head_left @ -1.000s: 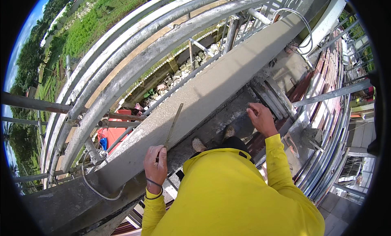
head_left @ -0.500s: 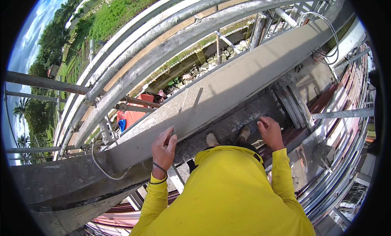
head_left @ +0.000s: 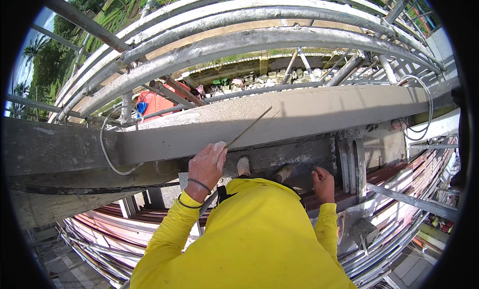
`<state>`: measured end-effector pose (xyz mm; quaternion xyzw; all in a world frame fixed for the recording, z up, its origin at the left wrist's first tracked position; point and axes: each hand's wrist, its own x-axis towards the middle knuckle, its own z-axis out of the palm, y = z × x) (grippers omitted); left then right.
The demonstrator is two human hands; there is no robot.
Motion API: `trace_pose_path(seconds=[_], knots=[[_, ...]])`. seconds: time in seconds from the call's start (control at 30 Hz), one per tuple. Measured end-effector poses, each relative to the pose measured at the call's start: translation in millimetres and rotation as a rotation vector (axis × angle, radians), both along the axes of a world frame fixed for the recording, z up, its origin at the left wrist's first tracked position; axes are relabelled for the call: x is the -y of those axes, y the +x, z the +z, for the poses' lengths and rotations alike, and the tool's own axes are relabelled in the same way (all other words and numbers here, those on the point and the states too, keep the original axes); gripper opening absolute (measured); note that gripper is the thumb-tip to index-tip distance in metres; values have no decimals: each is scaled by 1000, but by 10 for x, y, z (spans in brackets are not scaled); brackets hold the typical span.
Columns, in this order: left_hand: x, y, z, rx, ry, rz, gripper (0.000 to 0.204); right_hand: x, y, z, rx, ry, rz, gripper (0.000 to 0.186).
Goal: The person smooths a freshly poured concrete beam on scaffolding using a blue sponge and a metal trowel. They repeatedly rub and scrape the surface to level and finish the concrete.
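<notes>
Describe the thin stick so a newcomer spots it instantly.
Find the long grey beam crossing the middle of the view, below the pale metal poles. By its near edge, left of centre, is the person's left hand; the thin stick slants up and right from it. Unlike the thick poles, it is slender, straight and hand-held.

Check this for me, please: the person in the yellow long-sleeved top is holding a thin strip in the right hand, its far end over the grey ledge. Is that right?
Not quite: the hand is wrong. The head view shows the thin strip in the left hand, its far end over the grey ledge; the person does wear a yellow long-sleeved top.
</notes>
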<state>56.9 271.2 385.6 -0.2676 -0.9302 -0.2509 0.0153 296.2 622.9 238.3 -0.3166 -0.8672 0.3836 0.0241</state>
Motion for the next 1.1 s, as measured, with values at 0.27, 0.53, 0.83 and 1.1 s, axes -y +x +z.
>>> trace_pose_path(seconds=[0.27,0.53,0.83,1.1], knots=[[21,107,-200,28,-203,46,18,-98,97,-234,106,-17,35,31],[264,121,-436,73,-267,287,22,-135,410,-610,256,-67,42,39],[373,46,-383,94,-255,309,22,-215,773,-917,319,-263,10,31],[515,37,-364,111,-303,293,21,-164,948,-1060,287,-489,-204,21]])
